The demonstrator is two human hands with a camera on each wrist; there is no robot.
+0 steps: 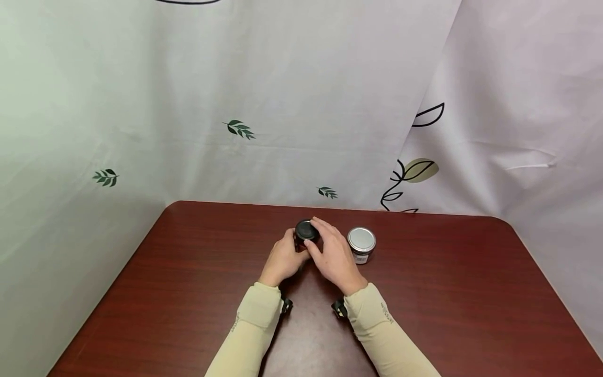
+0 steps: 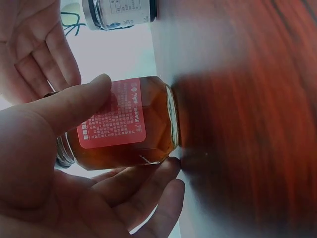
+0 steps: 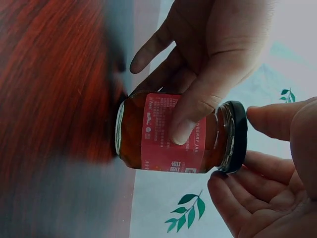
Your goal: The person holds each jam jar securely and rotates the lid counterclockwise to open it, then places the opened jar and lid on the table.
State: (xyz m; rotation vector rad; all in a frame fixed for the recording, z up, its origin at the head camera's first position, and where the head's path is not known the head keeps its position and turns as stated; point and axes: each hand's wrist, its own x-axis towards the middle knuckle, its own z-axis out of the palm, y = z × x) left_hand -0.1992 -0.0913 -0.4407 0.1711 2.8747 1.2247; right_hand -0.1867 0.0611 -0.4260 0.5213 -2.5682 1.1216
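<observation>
Left hand (image 1: pixel 284 258) curled round jam jar (image 3: pixel 161 135), mid-frame; right hand (image 1: pixel 336 260), fingers part-spread, pinches black lid (image 1: pixel 305 230); silver-lidded jar (image 1: pixel 361 242) right of centre.

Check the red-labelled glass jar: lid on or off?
On: round black lid caps the jar in the right wrist view; tightness, cannot tell.

Hands (image 1: pixel 334 257) on black-lidded jar (image 1: pixel 306 230); silver-lidded jar (image 1: pixel 361 242) just right.
</observation>
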